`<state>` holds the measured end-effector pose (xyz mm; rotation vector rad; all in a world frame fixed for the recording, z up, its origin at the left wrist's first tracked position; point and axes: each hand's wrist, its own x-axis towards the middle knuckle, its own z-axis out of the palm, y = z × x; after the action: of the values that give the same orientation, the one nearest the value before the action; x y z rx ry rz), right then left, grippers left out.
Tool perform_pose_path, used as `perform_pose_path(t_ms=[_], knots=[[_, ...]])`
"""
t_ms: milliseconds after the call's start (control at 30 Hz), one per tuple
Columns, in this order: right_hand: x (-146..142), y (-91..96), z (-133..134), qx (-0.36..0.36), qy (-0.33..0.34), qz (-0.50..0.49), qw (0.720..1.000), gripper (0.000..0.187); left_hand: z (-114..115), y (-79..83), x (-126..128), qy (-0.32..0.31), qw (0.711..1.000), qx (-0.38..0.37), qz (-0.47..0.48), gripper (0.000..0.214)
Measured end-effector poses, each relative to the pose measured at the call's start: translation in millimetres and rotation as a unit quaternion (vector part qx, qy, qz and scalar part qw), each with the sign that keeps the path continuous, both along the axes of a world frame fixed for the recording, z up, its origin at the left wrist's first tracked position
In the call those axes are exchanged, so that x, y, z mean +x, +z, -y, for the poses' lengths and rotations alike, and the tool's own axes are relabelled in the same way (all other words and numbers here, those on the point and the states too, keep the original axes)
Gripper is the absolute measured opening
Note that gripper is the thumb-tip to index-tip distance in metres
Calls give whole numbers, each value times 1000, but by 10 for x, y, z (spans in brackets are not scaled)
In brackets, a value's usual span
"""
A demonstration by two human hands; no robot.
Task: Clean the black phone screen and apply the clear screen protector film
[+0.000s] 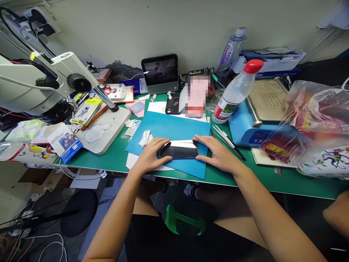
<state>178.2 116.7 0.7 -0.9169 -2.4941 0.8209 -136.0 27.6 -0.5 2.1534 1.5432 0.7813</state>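
A smartphone (179, 150) with a dark, shiny screen lies sideways between my hands, over a blue mat (177, 125). My left hand (153, 153) grips its left end, thumb on the near edge and fingers on the far edge. At the other end, my right hand (214, 152) holds it the same way. A crumpled white tissue (145, 138) sits just beyond my left hand. To the right of my right hand lie several slim pens or tweezers (227, 140). Another phone or phone case, black (172, 103), rests past the mat's far edge.
A microscope on a white base (109, 127) stands at left beside small boxes (65, 142). A smart display (160, 72) leans at the back. Rightward are a red-capped bottle (236, 94), a blue heating plate (242, 125) and a plastic bag (319, 120). Another person's limb (338, 211) shows at far right.
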Motion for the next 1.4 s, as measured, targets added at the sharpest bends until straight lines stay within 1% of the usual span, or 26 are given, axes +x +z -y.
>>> perform_pose_path(t_ms=[267, 467, 600, 767, 1000, 1167, 1267, 1333, 1400], knots=[[-5, 7, -5, 5, 2, 15, 1000, 70, -11, 5, 3, -1, 1000, 1, -1, 53], [2, -10, -5, 21, 4, 18, 1000, 71, -9, 19, 5, -3, 1000, -2, -1, 52], [9, -22, -2, 26, 8, 14, 1000, 71, -19, 7, 0, -7, 1000, -1, 1, 50], [-2, -26, -4, 28, 8, 15, 999, 73, -23, -14, -7, -4, 1000, 5, 8, 53], [-4, -26, -8, 35, 9, 23, 999, 74, -14, -26, -13, -5, 1000, 28, 8, 54], [11, -40, -18, 29, 9, 17, 999, 77, -5, -22, 5, -8, 998, 68, 10, 52], [12, -37, -31, 18, 4, 9, 1000, 79, 34, -2, -9, 20, 993, 117, 22, 38], [12, -32, -41, 9, 3, 5, 1000, 78, 78, 20, -46, 63, 986, 151, 29, 29], [11, -29, -51, 5, 5, 0, 1000, 76, 126, 35, -107, 115, 978, 173, 28, 25]])
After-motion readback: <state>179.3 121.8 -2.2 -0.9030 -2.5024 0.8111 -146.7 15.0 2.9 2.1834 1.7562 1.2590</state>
